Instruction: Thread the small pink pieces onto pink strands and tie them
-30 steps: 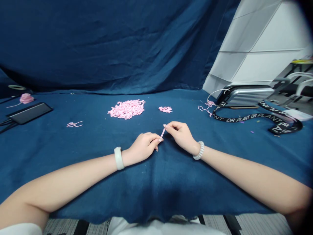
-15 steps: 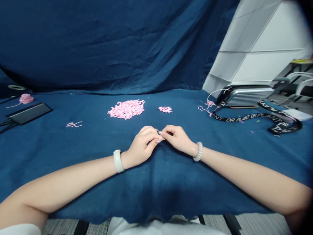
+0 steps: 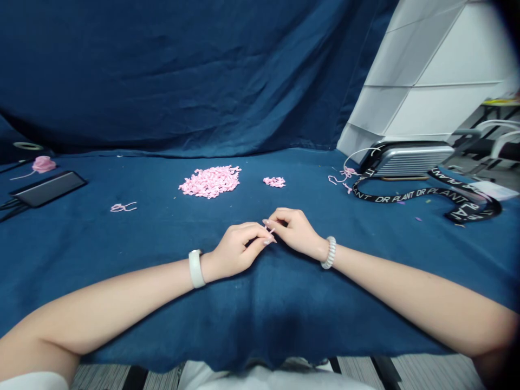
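Observation:
My left hand (image 3: pixel 238 248), with a pale bangle at the wrist, pinches a short bit of pink yarn (image 3: pixel 271 231) between thumb and fingertips. Facing it, my right hand (image 3: pixel 299 234) has its thumb and index finger pinched at the same spot; the fingertips mostly cover whatever lies between them. Both hands rest low over the blue cloth, tips almost meeting. Beyond them lies a large heap of small pink knotted yarn pieces (image 3: pixel 210 181), and to its right a smaller pink cluster (image 3: pixel 274 182).
Loose pink yarn ends (image 3: pixel 123 207) lie on the left, near a dark flat device (image 3: pixel 49 188) with cables and a pink yarn ball (image 3: pixel 43 164). At the right are a black lettered strap (image 3: pixel 400 196), a silver ribbed case (image 3: pixel 416 160) and more yarn scraps (image 3: pixel 348 172).
My left hand has shifted slightly down, and its fingers have come lower and a little apart from the right fingertips. A bit of pink yarn shows between them. My right hand stays nearly still.

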The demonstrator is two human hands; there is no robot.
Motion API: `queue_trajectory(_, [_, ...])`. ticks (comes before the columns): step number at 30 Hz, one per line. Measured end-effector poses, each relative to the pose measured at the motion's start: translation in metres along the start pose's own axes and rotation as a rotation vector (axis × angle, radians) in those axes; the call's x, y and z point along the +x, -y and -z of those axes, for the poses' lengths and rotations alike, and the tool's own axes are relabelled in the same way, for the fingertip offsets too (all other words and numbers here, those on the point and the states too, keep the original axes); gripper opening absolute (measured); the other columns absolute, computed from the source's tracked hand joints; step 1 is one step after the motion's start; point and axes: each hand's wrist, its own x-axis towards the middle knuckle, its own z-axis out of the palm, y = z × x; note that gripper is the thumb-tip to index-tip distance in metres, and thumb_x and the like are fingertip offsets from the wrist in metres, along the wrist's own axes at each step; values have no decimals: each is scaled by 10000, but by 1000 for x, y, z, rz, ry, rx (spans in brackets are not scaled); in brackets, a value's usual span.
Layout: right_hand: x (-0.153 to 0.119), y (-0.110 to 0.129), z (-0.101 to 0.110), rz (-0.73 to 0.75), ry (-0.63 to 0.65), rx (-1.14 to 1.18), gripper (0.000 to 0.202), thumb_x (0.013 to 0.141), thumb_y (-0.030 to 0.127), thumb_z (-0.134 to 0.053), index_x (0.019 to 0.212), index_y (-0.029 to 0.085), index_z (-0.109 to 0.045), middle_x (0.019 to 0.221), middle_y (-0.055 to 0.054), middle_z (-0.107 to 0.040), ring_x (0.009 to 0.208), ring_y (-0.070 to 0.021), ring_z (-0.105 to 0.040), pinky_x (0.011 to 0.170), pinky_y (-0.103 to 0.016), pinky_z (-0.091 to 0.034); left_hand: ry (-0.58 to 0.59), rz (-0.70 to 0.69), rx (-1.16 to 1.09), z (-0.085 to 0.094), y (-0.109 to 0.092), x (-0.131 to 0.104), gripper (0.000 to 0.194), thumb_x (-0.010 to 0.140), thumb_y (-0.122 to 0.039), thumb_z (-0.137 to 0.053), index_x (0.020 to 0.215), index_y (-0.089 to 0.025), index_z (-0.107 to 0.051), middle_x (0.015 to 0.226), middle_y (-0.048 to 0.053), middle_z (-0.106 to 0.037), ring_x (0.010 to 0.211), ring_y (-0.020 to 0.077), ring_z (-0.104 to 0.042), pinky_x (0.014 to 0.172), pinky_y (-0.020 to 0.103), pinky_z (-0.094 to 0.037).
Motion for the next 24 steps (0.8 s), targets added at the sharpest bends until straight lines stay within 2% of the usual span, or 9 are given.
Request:
queue_trajectory(4, [-2,1,0,-3,-50,21,616,746,622,-340,778,81,-633,802,3,-550,638,172,-329,656,7,-244,-59,182,-66,1,0,3,195,895,-236,-477,849,-129,-634,859,45,-654,812,112,-599,784,231,-452])
queue_trajectory(9, [-6,2,-1,-2,-38,0,578,759,592,-344,797,96,-639,820,6,-549,661,173,-328,682,7,-248,-77,348,-191,0,-2,5,259,891,-309,-481,753,-114,-580,741,38,-618,688,104,-560,664,218,-436])
queue_trajectory(13, [-7,0,-4,81,-2,-9,557,775,560,-339,795,95,-645,806,2,-546,659,173,-316,688,6,-232,-53,392,-265,0,-1,6,310,888,-334,-479,682,-106,-520,660,28,-580,625,88,-522,625,204,-416])
queue_trajectory(20, [-4,-7,-10,181,42,-145,481,794,508,-351,773,128,-645,762,8,-523,688,166,-257,755,-28,-169,-3,432,-219,-1,1,6,363,889,-367,-460,631,-113,-475,580,4,-493,553,81,-434,578,219,-368])
queue_trajectory(24, [-3,-12,-11,269,43,-206,517,814,513,-294,794,128,-640,786,-2,-523,699,144,-208,769,-62,-133,6,423,-194,-1,2,7,339,880,-368,-473,682,-98,-527,604,3,-485,571,77,-406,571,213,-345])
